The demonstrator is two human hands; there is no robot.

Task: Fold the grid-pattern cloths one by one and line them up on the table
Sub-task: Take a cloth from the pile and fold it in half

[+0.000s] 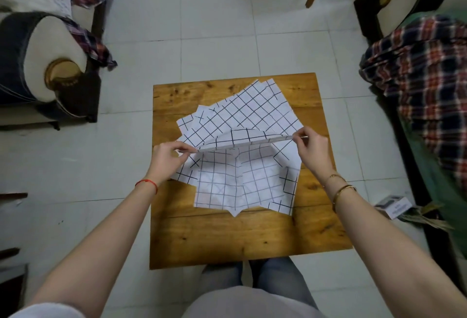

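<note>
- The left hand [165, 157] pinches one end of the folded edge of the top grid-pattern cloth [237, 178], thumb and fingertips pressed together on the fabric, the other fingers curled in.
- The right hand [312, 152] pinches the opposite end of that same edge, thumb against forefinger, with the remaining fingers loosely bent behind.
- Between the two pinches the folded edge runs taut and nearly straight, raised a little above the surface, higher at the right fingers than at the left.
- Below the fingers, toward the person, the held cloth hangs and spreads out in soft creases, its near edge resting on the wooden table [227, 237].
- Beyond the fingers, on the far side, a fanned pile of flat grid-pattern cloths [242, 113] lies on the table, their corners sticking out at differing angles; the held cloth overlaps the pile's near part.
- More cloth corners show under the held one, just beneath the left fingers and below the right wrist.
- A red string [146, 183] circles the left wrist; thin gold bangles [340, 186] sit on the right wrist.
- A small box [393, 206] lies on the tiled floor, well to the outside of the right forearm.
</note>
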